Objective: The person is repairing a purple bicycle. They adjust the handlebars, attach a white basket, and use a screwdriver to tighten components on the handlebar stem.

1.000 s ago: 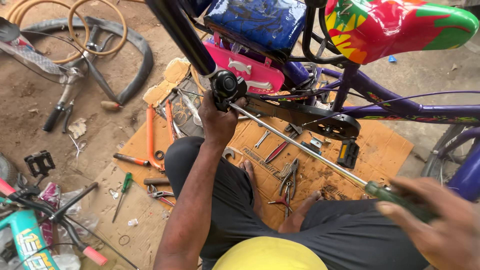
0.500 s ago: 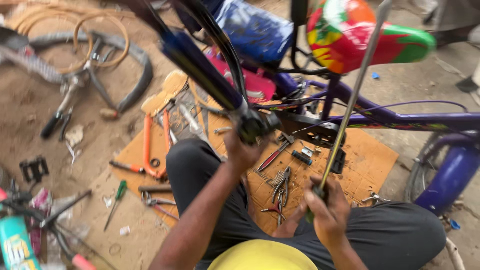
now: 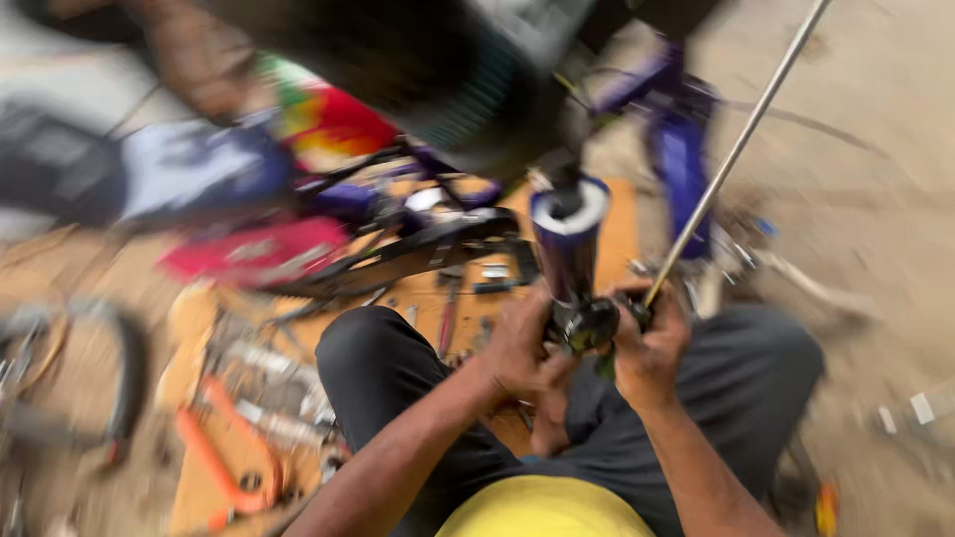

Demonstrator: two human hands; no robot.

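Centrally, glossy purple bicycle tube [image 3: 565, 249]; left hand [image 3: 522, 353] cupped its black end, right hand [image 3: 652, 348] closed around long slender steel rod [image 3: 736, 154].

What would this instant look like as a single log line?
left hand: grips dark round fitting at blue tube end | right hand: holds long metal rod, tilted up-right | view: blurred | beneath: tools on board

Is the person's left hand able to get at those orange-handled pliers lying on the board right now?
Probably not right away. The left hand is wrapped around the dark bicycle part beside the right hand, and the orange-handled pliers lie well off to the left past the knee. Nothing covers them.
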